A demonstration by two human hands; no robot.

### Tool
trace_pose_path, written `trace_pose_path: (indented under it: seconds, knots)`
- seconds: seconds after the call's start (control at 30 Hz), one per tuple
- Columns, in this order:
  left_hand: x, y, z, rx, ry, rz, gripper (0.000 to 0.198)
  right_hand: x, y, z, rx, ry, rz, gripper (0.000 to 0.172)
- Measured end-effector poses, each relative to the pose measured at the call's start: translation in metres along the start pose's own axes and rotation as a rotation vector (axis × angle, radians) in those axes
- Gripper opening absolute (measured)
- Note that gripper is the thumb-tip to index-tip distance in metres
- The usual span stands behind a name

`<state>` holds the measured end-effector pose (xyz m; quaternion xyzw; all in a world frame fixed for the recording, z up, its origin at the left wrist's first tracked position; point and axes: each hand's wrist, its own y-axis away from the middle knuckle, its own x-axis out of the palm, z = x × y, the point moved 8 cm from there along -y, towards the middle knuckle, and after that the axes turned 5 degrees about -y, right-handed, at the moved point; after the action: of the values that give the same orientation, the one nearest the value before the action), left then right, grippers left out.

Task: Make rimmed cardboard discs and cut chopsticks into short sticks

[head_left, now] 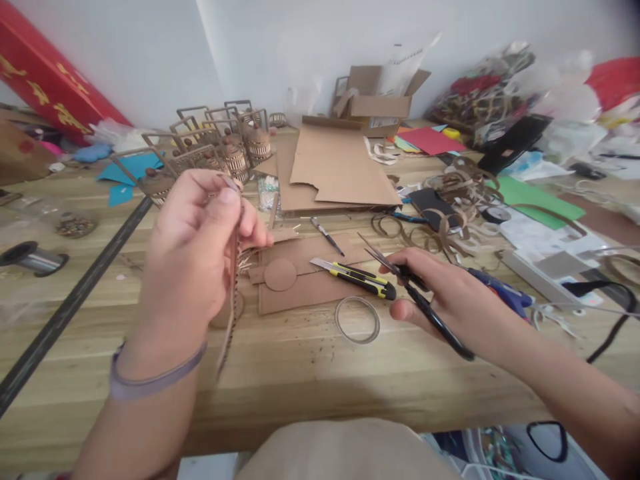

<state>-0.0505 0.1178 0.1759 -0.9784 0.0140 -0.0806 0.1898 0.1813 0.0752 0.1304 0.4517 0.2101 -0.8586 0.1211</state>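
"Pinching what, left of centre?"

"A thin strip (233, 287) in the left hand (193, 230); probably light and bendy, best held near its end. The right hand (450, 287) grips scissors (434, 320), right of centre."

"What stands between?"

"A utility knife (360, 276) and a thin ring (357, 341) on the desk (290, 380)."

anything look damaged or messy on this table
Yes: the large cardboard sheet has a ragged notch at its near-left corner, as if torn; dark crumbs lie scattered near the ring; and the utility knife lies with its blade out.
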Motion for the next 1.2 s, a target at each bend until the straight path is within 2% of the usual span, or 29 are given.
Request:
trace_pose_path:
  seconds: [0.07, 0.1, 0.13, 0.27, 0.37, 0.47, 0.6, 1.03, 1.2]
  knots:
    - [0.015, 0.009, 0.008, -0.041, -0.124, 0.137, 0.008, 0.001, 0.001, 0.005, 0.011, -0.025, 0.003, 0.042]
    - [0.023, 0.017, 0.02, -0.114, -0.202, 0.221, 0.003, 0.004, 0.003, 0.007, 0.024, -0.048, 0.016, 0.044]
    - [0.029, 0.026, 0.034, -0.181, -0.26, 0.275, 0.007, 0.009, 0.005, 0.008, 0.043, -0.076, 0.039, 0.046]
    - [0.038, 0.063, 0.081, -0.43, -0.355, 0.359, 0.022, 0.038, 0.019, 0.009, 0.125, -0.179, 0.129, 0.052]
    - [0.04, 0.082, 0.098, -0.561, -0.367, 0.375, 0.021, 0.055, 0.027, 0.009, 0.159, -0.248, 0.137, 0.053]
    - [0.04, 0.091, 0.102, -0.6, -0.391, 0.382, 0.023, 0.067, 0.032, 0.01, 0.195, -0.288, 0.156, 0.054]
    - [0.042, 0.096, 0.101, -0.565, -0.409, 0.399, 0.024, 0.073, 0.036, 0.012, 0.223, -0.284, 0.182, 0.054]
    - [0.044, 0.102, 0.102, -0.517, -0.382, 0.416, 0.02, 0.075, 0.039, 0.015, 0.208, -0.295, 0.178, 0.059]
    - [0.046, 0.101, 0.1, -0.497, -0.404, 0.419, 0.02, 0.074, 0.04, 0.015, 0.199, -0.316, 0.164, 0.054]
